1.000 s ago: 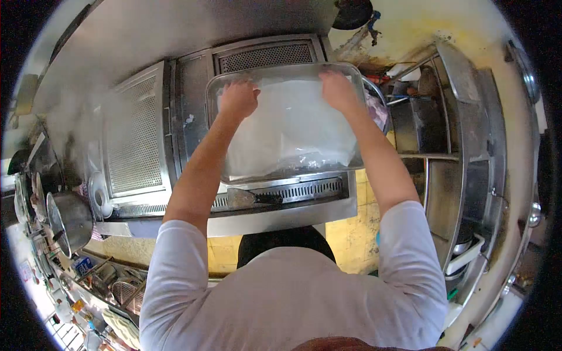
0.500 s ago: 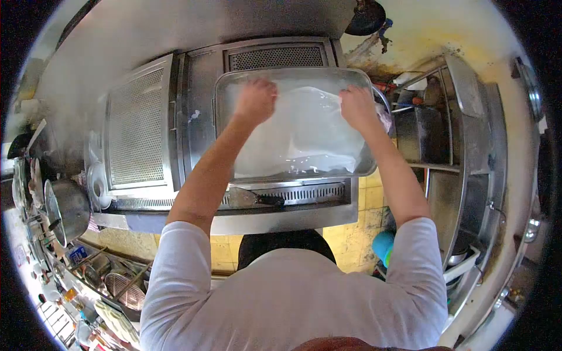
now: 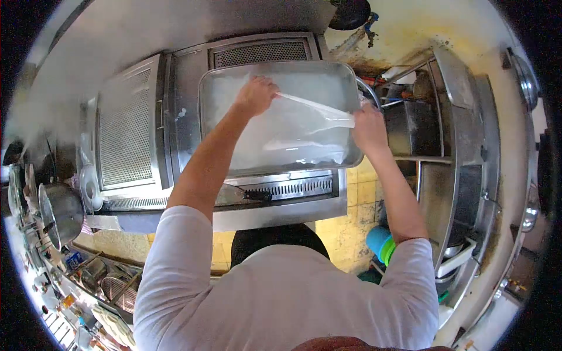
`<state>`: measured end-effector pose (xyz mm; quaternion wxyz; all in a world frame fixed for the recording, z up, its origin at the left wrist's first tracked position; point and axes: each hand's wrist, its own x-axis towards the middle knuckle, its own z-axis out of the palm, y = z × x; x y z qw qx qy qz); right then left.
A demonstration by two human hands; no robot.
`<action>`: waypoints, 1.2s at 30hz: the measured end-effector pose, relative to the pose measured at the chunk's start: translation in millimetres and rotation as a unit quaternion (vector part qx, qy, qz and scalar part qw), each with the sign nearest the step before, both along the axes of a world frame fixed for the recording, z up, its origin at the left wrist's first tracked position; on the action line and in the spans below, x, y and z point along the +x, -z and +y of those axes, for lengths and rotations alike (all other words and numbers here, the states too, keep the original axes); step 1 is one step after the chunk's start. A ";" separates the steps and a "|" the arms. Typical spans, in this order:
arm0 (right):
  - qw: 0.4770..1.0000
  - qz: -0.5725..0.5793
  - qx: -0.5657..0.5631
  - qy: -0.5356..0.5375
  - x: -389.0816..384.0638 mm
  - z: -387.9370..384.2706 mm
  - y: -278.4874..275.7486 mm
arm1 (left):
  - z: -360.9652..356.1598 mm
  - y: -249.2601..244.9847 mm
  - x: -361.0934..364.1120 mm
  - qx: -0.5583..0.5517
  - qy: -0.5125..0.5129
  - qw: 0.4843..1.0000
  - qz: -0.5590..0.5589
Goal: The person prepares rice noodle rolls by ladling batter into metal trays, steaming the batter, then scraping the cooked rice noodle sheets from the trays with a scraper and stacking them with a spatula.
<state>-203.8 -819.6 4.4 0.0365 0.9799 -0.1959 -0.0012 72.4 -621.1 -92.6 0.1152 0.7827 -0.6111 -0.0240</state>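
A large rectangular metal tray sits over the steel unit, with a thin, wet-looking white sheet in it. My left hand pinches the sheet near the tray's far left part. At the right side, my right hand grips another part of it, by the tray's right rim. Between the two hands the sheet's edge is stretched into a taut, slanting band. Its lower part lies in folds toward the near right corner of the tray.
Left of the tray is a perforated metal panel. A black-handled tool lies on the slotted front ledge. Steel shelving stands on the right, a large pot at far left. Steam hangs at upper left.
My right hand has moved right and toward me, pulling the sheet's edge taut. My left hand stays near the far left part of the tray. The sheet's far edge has lifted.
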 end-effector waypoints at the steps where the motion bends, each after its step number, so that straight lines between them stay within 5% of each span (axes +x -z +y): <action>1: 1.000 -0.003 0.001 0.001 -3.2 -2.0 0.3 | 8.3 -1.1 4.4 0.007 -0.016 1.000 -0.016; 7: 0.997 0.042 0.032 0.063 -10.8 -14.6 -27.4 | 71.6 -40.4 11.2 -0.079 -0.117 0.990 -0.013; 14: 0.977 -0.120 0.174 0.007 -27.7 -37.9 -132.0 | 125.4 -157.9 -17.6 -0.255 -0.199 0.946 -0.012; 16: 0.940 -0.241 0.243 -0.005 -34.7 -27.1 -171.6 | 136.4 -187.3 -25.9 -0.342 -0.281 0.879 0.175; 17: 0.938 -0.251 0.240 -0.016 -33.6 -33.4 -181.2 | 140.5 -201.1 -23.6 -0.363 -0.280 0.871 0.176; 19: 0.826 -0.309 0.472 -0.016 -31.3 -54.3 -200.6 | 150.0 -230.3 -24.4 -0.410 -0.289 0.832 0.237; 20: 0.824 -0.314 0.470 -0.029 -28.7 -57.8 -211.1 | 155.2 -245.2 -25.0 -0.445 -0.292 0.789 0.307; 22: 0.769 -0.427 0.473 -0.045 -24.9 -58.1 -232.5 | 165.8 -276.6 -31.1 -0.473 -0.294 0.775 0.298; 23: 0.705 -0.436 0.554 -0.082 -21.5 -64.6 -238.6 | 171.4 -292.0 -34.5 -0.499 -0.270 0.764 0.309; 26: 0.638 -0.476 0.597 -0.097 -15.4 -55.1 -271.2 | 186.6 -327.6 -42.3 -0.546 -0.243 0.728 0.336; 36: 0.664 -0.470 0.568 -0.121 -8.3 -10.7 -319.7 | 246.0 -359.7 -28.4 -0.585 -0.154 0.724 0.332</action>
